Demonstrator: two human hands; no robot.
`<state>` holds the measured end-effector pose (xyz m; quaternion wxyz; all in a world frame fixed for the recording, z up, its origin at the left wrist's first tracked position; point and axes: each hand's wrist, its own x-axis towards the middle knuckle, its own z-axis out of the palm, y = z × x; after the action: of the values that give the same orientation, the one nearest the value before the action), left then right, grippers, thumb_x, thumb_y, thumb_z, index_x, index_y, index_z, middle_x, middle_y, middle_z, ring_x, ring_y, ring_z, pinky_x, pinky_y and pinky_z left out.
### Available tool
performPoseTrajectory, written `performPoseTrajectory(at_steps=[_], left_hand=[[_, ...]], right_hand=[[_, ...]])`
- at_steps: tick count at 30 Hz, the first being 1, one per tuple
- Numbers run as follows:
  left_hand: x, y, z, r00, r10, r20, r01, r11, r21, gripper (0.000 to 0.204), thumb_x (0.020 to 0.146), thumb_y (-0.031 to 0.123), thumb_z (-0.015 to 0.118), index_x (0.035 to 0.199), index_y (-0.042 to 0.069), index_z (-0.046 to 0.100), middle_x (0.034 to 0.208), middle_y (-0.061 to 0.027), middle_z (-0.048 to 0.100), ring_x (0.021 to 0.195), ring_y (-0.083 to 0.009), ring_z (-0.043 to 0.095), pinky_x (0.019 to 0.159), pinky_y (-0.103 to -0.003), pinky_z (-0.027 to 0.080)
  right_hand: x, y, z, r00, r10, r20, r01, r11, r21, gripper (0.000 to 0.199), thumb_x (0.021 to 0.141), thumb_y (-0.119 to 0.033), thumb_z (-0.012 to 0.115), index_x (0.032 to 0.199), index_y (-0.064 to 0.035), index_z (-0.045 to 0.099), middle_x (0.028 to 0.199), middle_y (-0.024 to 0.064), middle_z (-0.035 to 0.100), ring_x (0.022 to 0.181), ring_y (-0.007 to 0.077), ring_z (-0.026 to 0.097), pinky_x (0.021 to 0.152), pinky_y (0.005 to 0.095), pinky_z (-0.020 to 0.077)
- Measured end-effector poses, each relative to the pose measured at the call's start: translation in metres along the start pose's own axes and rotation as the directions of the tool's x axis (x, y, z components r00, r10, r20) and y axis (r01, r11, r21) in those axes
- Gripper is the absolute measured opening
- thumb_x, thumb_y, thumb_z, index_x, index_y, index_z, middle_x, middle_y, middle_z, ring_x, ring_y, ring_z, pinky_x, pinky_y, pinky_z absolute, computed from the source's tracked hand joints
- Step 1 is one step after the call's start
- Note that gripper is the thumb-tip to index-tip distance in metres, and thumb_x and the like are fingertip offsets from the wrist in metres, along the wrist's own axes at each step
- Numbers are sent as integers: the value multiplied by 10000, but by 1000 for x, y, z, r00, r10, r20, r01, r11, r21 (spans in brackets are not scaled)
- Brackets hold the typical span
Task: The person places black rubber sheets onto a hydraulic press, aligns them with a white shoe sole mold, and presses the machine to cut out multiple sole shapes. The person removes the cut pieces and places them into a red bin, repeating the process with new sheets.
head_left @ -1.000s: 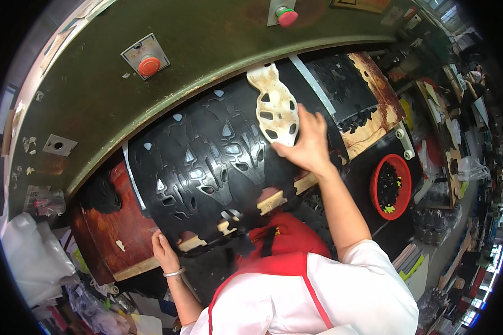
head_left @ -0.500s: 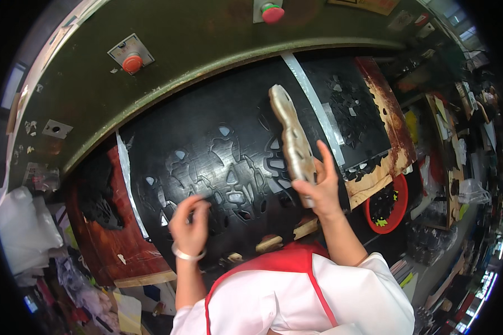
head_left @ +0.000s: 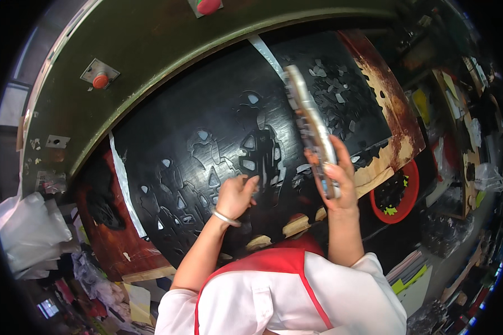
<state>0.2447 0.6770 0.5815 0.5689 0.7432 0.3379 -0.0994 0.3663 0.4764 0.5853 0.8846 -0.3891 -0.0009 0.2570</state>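
1 pale plate (head_left: 312, 114) is tilting on edge over the right part of the black sheet (head_left: 190, 95). The right hand (head_left: 341, 181) is pinching its near end between thumb and fingers. The left hand (head_left: 236, 195) is hovering over or touching the sheet's near middle, fingers curling; whether it is pinching anything, the observer cannot tell. A red bowl (head_left: 411, 195) is sitting at right, holding black scraps. 2 red buttons (head_left: 100, 81) are showing on the far green panel (head_left: 151, 53).

1 head-worn fisheye looks steeply down.

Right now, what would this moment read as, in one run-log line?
right hand: grips pale slab, tilted | left hand: over black sheet, contact unclear | red bowl: at right
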Motion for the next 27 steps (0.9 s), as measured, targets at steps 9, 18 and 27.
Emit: performPoseTrajectory(at_steps=[9, 18, 27], left_hand=[[-26, -24, 9, 711, 702, -36, -699, 711, 75, 883, 715, 32, 695, 1474, -22, 247, 1081, -192, 563, 930, -311, 617, 806, -365, 537], [-27, 23, 26, 667, 744, -41, -535, 516, 669, 378, 646, 172, 813, 1016, 157, 739, 873, -116, 452, 804, -279, 485, 695, -389, 418], [-32, 16, 26, 563, 817, -125, -489, 451, 746, 389, 662, 106, 801, 1041, 165, 739, 1193, -200, 475, 1121, -370, 466, 934, -427, 394]], right_hand=[[-13, -68, -82, 996, 66, -61, 31, 387, 922, 889, 760, -202, 783, 1472, -16, 283, 1521, 268, 153, 1402, 471, 115, 1175, 521, 298], [-11, -53, -81, 925, -123, -361, 41, 973, -227, 655, 802, -141, 748, 1342, 74, 445, 1181, 153, 613, 1060, 295, 621, 929, 409, 512], [-10, -61, -98, 681, -732, 37, -26, -74, -997, 515, 791, -156, 775, 1237, 19, 588, 1137, 236, 625, 1078, 405, 603, 934, 436, 479]])
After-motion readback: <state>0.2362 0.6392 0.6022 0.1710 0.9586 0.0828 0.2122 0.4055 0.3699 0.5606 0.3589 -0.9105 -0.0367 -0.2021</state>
